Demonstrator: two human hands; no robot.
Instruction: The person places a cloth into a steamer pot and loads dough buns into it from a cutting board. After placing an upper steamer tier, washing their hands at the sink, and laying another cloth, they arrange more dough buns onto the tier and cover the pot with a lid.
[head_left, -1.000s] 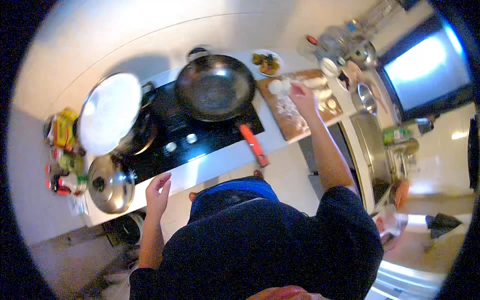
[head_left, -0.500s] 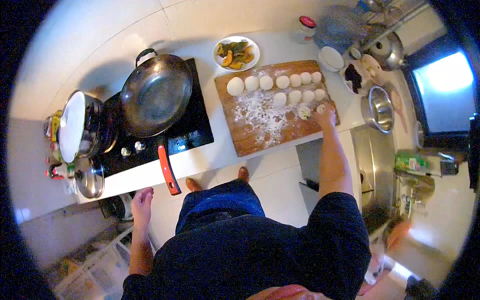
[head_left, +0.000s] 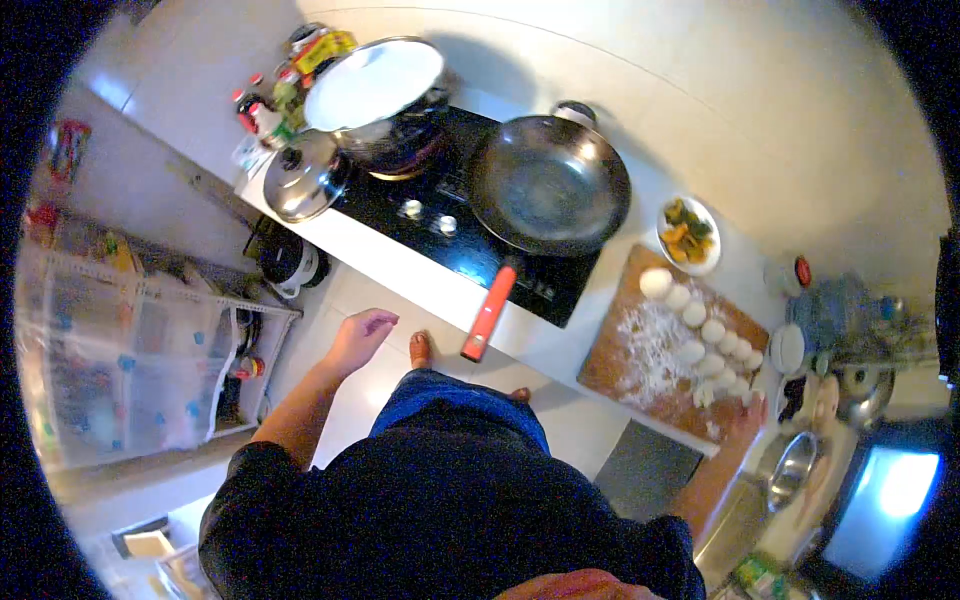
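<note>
My right hand [head_left: 746, 420] is at the right edge of the wooden board [head_left: 604, 362], beside small white dough pieces. Motion smears its fingers, so whether they hold dough is unclear. Rows of round dough balls [head_left: 656, 284] lie on the board, larger at the left end and smaller towards the right. Loose flour [head_left: 650, 345] covers part of the wood. My left hand [head_left: 364, 338] hangs over the floor in front of the counter, fingers loosely extended and nothing in them.
A wok [head_left: 550, 185] with a red handle [head_left: 490, 312] sits on the black stove [head_left: 570, 290], its handle overhanging the counter edge. Nearby are a large pot [head_left: 395, 140], a metal lid [head_left: 305, 178], a plate of orange and green food [head_left: 688, 235] and a steel bowl [head_left: 792, 472].
My view has turned left, so the board appears lower right and the stove more central. My right hand stays by the board's right end. My left hand has come forward with fingers extended.
</note>
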